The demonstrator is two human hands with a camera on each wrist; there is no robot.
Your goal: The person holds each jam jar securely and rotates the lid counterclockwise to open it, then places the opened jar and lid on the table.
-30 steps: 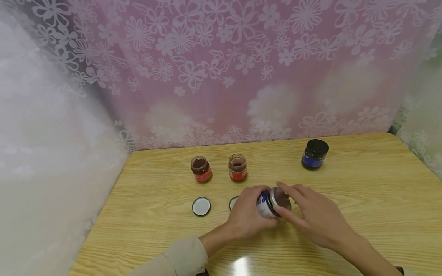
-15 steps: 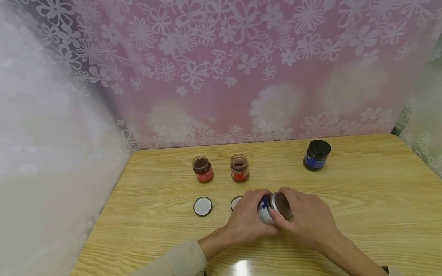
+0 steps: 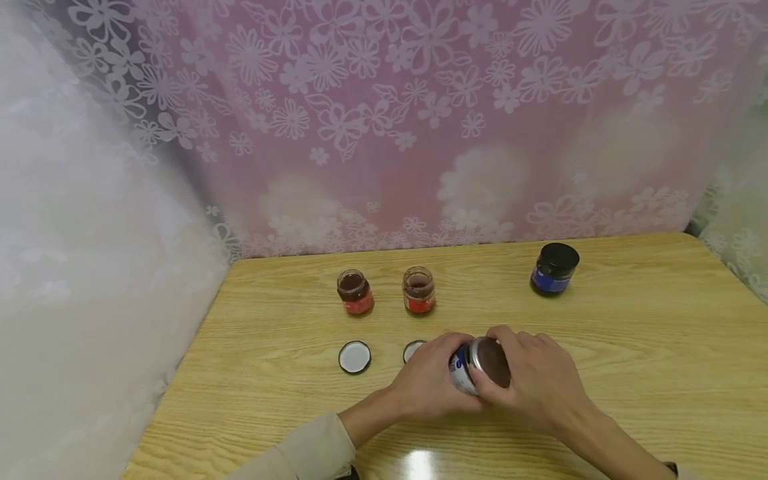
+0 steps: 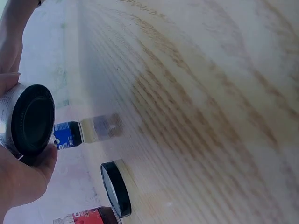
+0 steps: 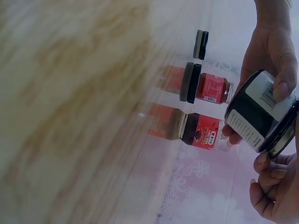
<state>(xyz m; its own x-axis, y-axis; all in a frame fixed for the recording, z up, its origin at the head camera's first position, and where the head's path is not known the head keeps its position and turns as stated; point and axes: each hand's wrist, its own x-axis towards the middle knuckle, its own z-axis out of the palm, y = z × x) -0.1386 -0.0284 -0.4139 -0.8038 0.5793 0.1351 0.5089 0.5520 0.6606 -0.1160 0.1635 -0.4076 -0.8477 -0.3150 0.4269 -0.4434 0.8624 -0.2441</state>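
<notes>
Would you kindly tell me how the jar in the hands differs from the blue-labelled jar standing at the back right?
The held jar is tilted on its side, gripped by both hands; the back jar stands upright, untouched. The held jar's label looks mostly white, the back jar's blue. Both are dark jars with dark lids.

The surface [image 3: 630, 347] is light wood with visible grain. Standing directly on it: 2 open red-labelled jars [image 3: 355, 292] side by side, 1 blue-labelled jar [image 3: 555, 269] with a black lid, well apart. 2 loose lids [image 3: 355, 357] lie flat nearer the front edge.

text: none legible | held jar [image 5: 261, 116] label: barcode, print too small
</notes>
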